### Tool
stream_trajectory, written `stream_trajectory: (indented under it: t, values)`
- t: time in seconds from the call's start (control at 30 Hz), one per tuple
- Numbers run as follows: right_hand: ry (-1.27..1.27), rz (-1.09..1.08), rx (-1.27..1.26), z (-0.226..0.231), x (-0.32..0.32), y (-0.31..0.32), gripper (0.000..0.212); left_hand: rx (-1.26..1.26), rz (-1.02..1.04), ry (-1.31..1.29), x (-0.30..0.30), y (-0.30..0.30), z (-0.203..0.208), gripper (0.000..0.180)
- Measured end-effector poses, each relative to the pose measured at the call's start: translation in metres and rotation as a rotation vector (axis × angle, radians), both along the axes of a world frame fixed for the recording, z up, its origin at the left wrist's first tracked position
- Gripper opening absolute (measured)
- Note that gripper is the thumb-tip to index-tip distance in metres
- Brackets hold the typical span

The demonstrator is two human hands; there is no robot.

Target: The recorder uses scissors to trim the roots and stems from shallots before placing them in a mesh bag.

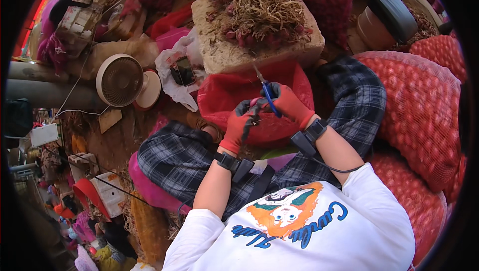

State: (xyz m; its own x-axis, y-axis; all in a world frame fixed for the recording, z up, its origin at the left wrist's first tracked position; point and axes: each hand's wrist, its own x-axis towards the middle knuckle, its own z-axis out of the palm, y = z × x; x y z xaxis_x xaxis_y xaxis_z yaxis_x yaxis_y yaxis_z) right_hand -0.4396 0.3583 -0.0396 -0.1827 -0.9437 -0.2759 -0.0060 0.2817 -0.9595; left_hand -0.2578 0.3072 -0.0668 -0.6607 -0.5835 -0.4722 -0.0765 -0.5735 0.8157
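My left hand (240,124), in a red glove with dark fingers, is closed around a small pinkish-red onion (255,102). Close beside it, my right hand (293,106) in a matching glove grips blue-handled scissors (270,97), their blades pointing away from me. Both hands hang over an open red mesh bag (212,94) between my knees. Beyond the bag, a pile of small onions with long dry stems (267,9) lies on a pale block (217,54). My fingers partly hide the onion and the scissor handles.
Full red mesh sacks (419,111) crowd my right side. To the left stand a round fan (119,80) and a white plastic bag (169,61) holding a dark device. A purple mesh sack (322,6) and a bucket (374,29) are behind the block. Cables cross the left side.
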Motion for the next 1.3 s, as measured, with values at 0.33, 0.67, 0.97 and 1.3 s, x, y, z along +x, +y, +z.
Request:
stream_trajectory:
  t: [0.33,0.67,0.97,1.3]
  values:
    - [0.292,0.037,-0.095,-0.016,0.001,0.002,0.033,-0.04,0.033,0.141,-0.006,0.007,0.018,0.038]
    - [-0.33,-0.074,0.006,0.005,-0.017,-0.003,0.035,0.334,0.079,0.435,0.008,-0.003,0.014,0.037]
    - [-0.323,-0.003,0.08,-0.017,-0.005,0.001,0.022,0.347,0.118,0.277,-0.006,0.014,0.021,0.038]
    - [-0.111,0.246,-0.146,0.021,0.003,0.004,0.034,-0.414,-0.296,0.039,0.01,0.001,0.008,0.034]
